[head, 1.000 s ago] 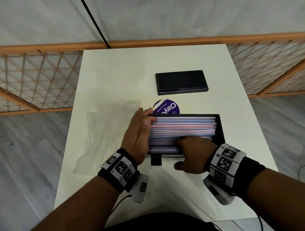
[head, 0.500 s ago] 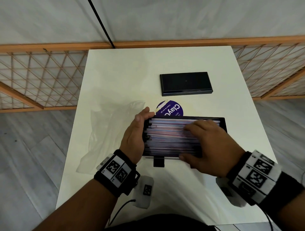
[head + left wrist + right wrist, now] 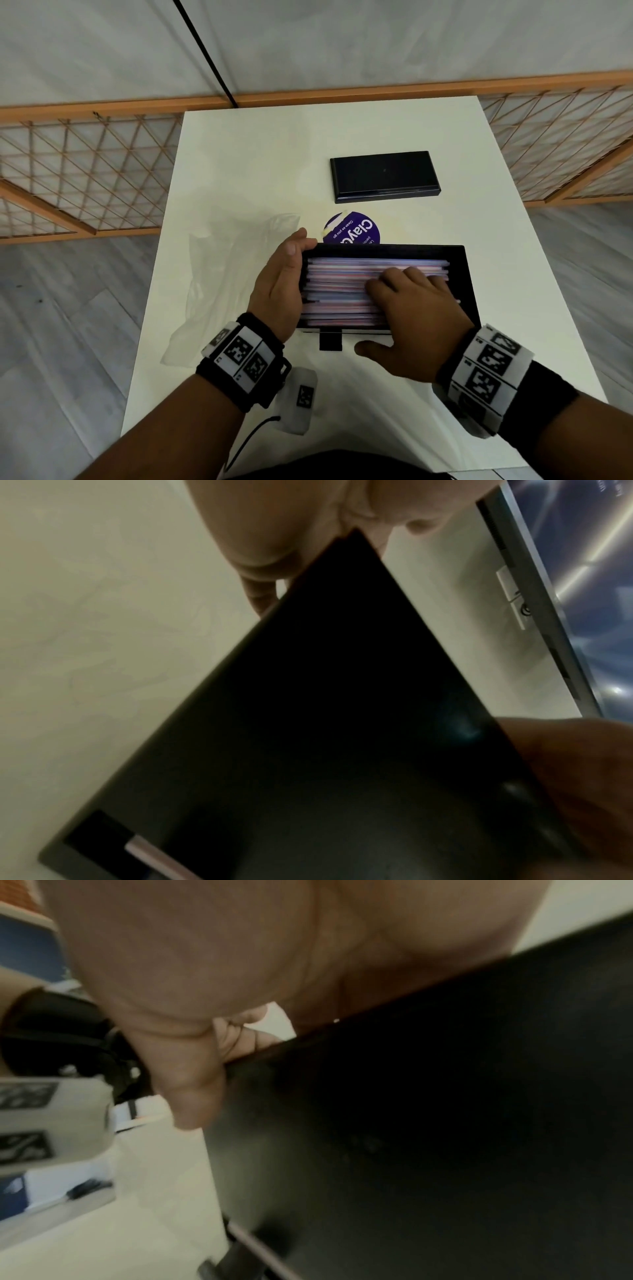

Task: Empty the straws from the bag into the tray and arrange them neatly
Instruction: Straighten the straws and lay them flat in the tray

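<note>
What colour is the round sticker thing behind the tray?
The round sticker is purple with white writing, peeking out behind the black tray. The head view shows it best.

Hidden and blurred parts around my tray

My right hand [image 3: 407, 318] covers the middle of the straws [image 3: 342, 284], which smear into pink and blue streaks, so single ones can't be told apart. The tray [image 3: 462, 274] hides the near half of the purple round label [image 3: 356, 230], cutting its lettering. Whether my left hand [image 3: 279, 284] grips the tray's end or only presses it, I cannot tell. Both wrist views are blurred, mostly dark tray wall.
</note>
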A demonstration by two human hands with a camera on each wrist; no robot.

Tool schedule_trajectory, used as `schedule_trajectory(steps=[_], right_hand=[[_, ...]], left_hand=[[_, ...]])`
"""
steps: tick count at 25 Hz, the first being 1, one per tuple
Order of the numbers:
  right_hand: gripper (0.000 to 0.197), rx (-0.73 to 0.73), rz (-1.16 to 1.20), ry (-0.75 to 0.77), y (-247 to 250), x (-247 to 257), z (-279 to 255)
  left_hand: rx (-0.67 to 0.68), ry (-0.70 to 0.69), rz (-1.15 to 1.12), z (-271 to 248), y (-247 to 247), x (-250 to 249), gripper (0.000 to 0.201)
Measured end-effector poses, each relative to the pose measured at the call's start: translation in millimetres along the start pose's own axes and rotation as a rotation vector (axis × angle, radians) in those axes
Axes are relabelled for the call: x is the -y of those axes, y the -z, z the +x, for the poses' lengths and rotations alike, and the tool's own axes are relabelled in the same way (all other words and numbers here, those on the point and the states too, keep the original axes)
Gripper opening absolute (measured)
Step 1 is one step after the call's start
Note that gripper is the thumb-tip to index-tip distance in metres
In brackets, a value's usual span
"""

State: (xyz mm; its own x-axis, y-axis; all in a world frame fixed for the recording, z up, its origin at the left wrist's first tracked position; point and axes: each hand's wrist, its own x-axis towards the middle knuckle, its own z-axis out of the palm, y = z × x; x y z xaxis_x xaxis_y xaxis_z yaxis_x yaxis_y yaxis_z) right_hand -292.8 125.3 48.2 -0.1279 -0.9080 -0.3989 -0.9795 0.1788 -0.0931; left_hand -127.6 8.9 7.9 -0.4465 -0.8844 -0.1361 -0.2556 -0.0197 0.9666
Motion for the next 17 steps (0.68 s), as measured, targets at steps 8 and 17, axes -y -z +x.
schedule_trajectory(steps=[8, 17], right_hand=[[0.104, 0.033, 0.023, -0.061, 0, -1, 10], [0.099, 0.109, 0.047, -0.057, -1, -11, 21]], left_hand=[[-0.016, -0.347, 0.464, -6, 9, -42, 0.032], [0.67, -0.107, 1.359, 6, -47, -41, 0.089]])
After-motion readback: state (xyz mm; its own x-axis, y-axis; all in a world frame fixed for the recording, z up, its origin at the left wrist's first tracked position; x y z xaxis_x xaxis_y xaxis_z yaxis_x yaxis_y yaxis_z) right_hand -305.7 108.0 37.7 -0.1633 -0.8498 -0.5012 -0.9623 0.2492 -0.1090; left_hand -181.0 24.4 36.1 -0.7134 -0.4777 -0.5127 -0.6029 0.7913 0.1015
